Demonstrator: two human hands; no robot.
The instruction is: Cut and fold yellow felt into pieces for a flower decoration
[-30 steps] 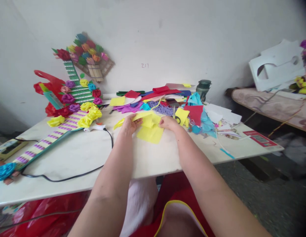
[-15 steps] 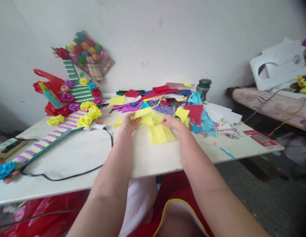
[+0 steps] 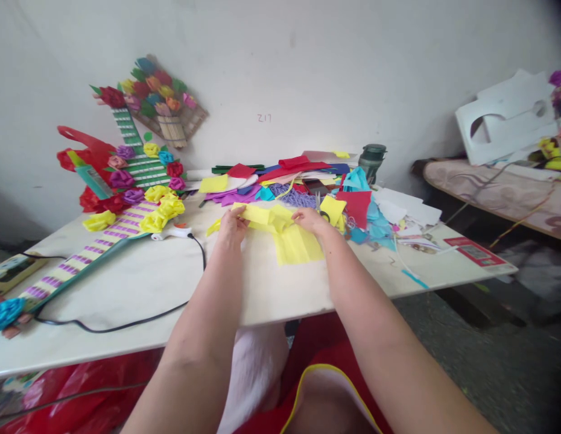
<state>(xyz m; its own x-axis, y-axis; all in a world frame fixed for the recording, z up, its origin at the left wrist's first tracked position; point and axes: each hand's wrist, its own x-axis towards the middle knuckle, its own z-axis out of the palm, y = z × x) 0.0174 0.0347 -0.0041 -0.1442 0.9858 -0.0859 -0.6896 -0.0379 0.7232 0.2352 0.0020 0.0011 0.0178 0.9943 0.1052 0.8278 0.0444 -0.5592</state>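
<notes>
A strip of yellow crepe paper [image 3: 262, 217] stretches between my two hands above the white table [image 3: 271, 295]. My left hand [image 3: 234, 224] pinches its left end. My right hand [image 3: 310, 219] grips it at the right, fingers closed. Below the right hand hangs or lies another yellow paper sheet [image 3: 299, 246]; whether it joins the strip I cannot tell. Just beyond my right hand are scissors [image 3: 324, 214], partly hidden by a yellow paper square [image 3: 334, 209]. A further yellow piece [image 3: 213, 227] shows left of my left hand.
Left stands a guitar-shaped craft [image 3: 93, 247] with paper flowers, beside a white glue gun [image 3: 170, 232] and its black cord [image 3: 108, 330]. Coloured paper [image 3: 244, 191] is piled at the back, near a green bottle [image 3: 371, 161]. White scraps [image 3: 411, 207] lie right.
The strip between my hands is drawn out slightly wider, with my left hand a little further left. The camera view has shifted a little.
</notes>
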